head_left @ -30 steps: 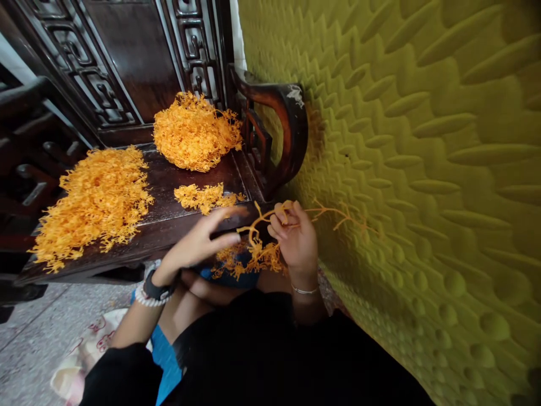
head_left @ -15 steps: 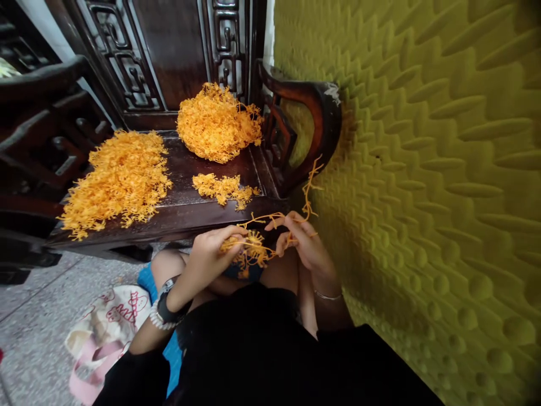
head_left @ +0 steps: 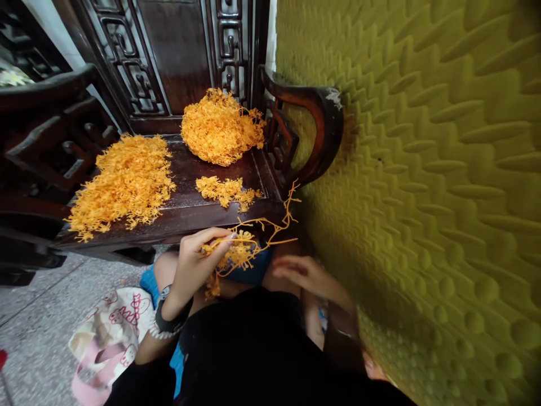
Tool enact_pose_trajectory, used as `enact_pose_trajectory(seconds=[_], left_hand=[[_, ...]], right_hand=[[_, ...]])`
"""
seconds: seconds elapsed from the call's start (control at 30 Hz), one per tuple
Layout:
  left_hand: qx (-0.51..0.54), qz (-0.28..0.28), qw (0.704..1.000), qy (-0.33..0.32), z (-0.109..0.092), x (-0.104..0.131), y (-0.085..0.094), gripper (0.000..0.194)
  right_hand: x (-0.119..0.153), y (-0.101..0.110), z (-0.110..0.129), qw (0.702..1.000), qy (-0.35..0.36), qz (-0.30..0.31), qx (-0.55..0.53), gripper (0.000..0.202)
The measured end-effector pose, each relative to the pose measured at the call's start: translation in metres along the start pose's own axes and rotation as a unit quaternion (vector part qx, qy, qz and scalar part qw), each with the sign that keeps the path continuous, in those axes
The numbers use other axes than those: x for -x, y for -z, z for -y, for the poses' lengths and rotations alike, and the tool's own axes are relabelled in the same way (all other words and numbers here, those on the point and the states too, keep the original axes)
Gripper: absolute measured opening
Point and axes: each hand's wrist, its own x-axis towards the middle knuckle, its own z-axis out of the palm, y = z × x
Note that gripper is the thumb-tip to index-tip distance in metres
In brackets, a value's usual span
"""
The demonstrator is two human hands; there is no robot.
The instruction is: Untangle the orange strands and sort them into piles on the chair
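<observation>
My left hand (head_left: 196, 254) is closed in a pinch on an orange plastic sprig (head_left: 274, 230), whose thin bare branches reach out to the right and up. Below the fingertips hangs a bunch of small orange flower-like pieces (head_left: 240, 254), partly covered by the hand. Apart from the sprig, over my right thigh, my right hand (head_left: 310, 277) is slightly blurred, its fingers loosely stretched and nothing visible in them. On the dark wooden seat (head_left: 186, 217) ahead lie a wide orange pile (head_left: 127, 183), a rounded heap (head_left: 222, 129) and a small cluster (head_left: 226, 192) of similar pieces.
A curved wooden armrest (head_left: 332, 135) borders the seat at the right, beside a yellow-green embossed wall (head_left: 422, 169). On the speckled floor (head_left: 38, 316) at lower left lies a white cloth bag (head_left: 114, 316) with pink straps. Something blue (head_left: 253, 268) shows between my legs.
My right hand has let go of the sprig and moved down and right. The sprig's branches now extend from my left hand alone, which has shifted slightly left.
</observation>
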Motion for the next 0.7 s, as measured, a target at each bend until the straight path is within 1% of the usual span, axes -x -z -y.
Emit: enact_pose_trajectory(seconds=[0.03, 0.07, 0.1, 0.13, 0.17, 0.2, 0.23, 0.27, 0.3, 0.33, 0.4, 0.43, 0.47, 0.5, 0.53, 0.6, 0.63, 0.67, 0.7], left_hand=[[0.003, 0.005, 1.0, 0.003, 0.0, 0.0, 0.001, 0.015], [0.007, 0.011, 1.0, 0.004, 0.0, -0.001, 0.001, 0.015], [0.011, 0.018, 1.0, 0.002, -0.001, -0.001, 0.0, 0.015], [0.016, 0.026, 1.0, -0.002, -0.002, -0.001, 0.0, 0.015], [0.021, 0.035, 0.999, -0.007, -0.003, -0.001, -0.002, 0.015], [0.027, 0.045, 0.999, -0.011, -0.004, -0.001, -0.003, 0.014], [0.034, 0.055, 0.998, -0.014, -0.005, 0.0, -0.005, 0.015], [0.043, 0.062, 0.997, -0.012, -0.007, 0.0, -0.007, 0.015], [0.053, 0.065, 0.996, -0.004, -0.008, 0.001, -0.008, 0.017], [0.067, 0.062, 0.996, 0.01, -0.009, 0.003, -0.01, 0.018], [0.112, 0.039, 0.992, 0.054, -0.01, 0.006, -0.013, 0.024], [0.148, 0.033, 0.985, 0.08, -0.009, 0.008, -0.015, 0.027], [0.195, 0.037, 0.974, 0.108, -0.008, 0.01, -0.017, 0.03], [0.254, 0.05, 0.956, 0.138, -0.006, 0.012, -0.018, 0.032], [0.318, 0.071, 0.93, 0.17, -0.004, 0.015, -0.02, 0.036], [0.431, 0.093, 0.865, 0.241, -0.002, 0.021, -0.024, 0.049], [0.466, 0.088, 0.838, 0.271, -0.002, 0.024, -0.026, 0.057], [0.486, 0.078, 0.819, 0.295, -0.002, 0.028, -0.027, 0.064], [0.492, 0.066, 0.81, 0.312, -0.004, 0.031, -0.029, 0.07]], right_hand=[[0.012, 0.003, 0.003, 0.997, 0.026, 0.06, 0.041, 0.028], [0.024, 0.006, 0.008, 0.99, 0.088, 0.102, 0.042, 0.03], [0.032, 0.006, 0.015, 0.977, 0.169, 0.13, 0.009, 0.032], [0.038, 0.004, 0.023, 0.96, 0.252, 0.119, -0.041, 0.035], [0.039, 0.0, 0.032, 0.946, 0.306, 0.071, -0.075, 0.035], [0.037, -0.005, 0.04, 0.939, 0.332, 0.002, -0.087, 0.034], [0.031, -0.012, 0.047, 0.945, 0.31, -0.078, -0.062, 0.03], [0.023, -0.019, 0.053, 0.957, 0.255, -0.138, 0.0, 0.033], [0.012, -0.025, 0.057, 0.959, 0.217, -0.171, 0.057, 0.043], [0.001, -0.032, 0.059, 0.961, 0.194, -0.173, 0.093, 0.041], [-0.018, -0.043, 0.059, 0.968, 0.178, -0.134, 0.117, 0.011], [-0.025, -0.048, 0.058, 0.972, 0.174, -0.115, 0.111, 0.014], [-0.029, -0.051, 0.057, 0.974, 0.171, -0.105, 0.1, 0.022], [-0.032, -0.054, 0.056, 0.976, 0.168, -0.108, 0.085, 0.025], [-0.033, -0.056, 0.054, 0.976, 0.166, -0.122, 0.071, 0.025], [-0.034, -0.059, 0.053, 0.973, 0.166, -0.152, 0.054, 0.022], [-0.034, -0.06, 0.053, 0.972, 0.166, -0.162, 0.048, 0.02], [-0.035, -0.062, 0.052, 0.971, 0.164, -0.168, 0.042, 0.019], [-0.036, -0.063, 0.052, 0.971, 0.161, -0.173, 0.035, 0.019]])
